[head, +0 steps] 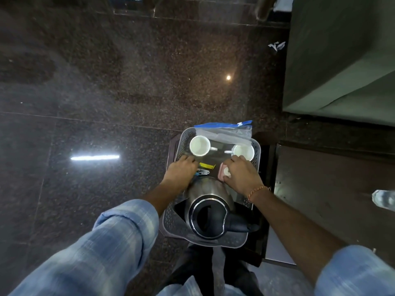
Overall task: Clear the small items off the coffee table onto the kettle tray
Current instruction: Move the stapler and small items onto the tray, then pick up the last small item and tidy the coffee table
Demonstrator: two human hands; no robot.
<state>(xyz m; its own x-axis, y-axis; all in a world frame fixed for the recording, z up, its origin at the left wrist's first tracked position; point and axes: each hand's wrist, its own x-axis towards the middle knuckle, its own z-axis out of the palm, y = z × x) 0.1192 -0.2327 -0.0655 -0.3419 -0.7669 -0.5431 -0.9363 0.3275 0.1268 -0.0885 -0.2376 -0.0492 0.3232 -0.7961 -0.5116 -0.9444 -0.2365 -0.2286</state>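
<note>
The right hand [239, 176] has its grip curled round a pink container [222, 171] on the grey tray [171, 221]. The left hand [181, 169] rests beside the kettle [208, 212]; its grip is hidden, so I cannot tell.

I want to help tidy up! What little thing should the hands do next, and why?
Probably the right hand should let go of the small pink box with the round white top. It already seems to lie on the perforated grey plastic tray, beside the steel kettle with the black lid and near the two white ceramic cups. The left hand rests on the tray.
</note>
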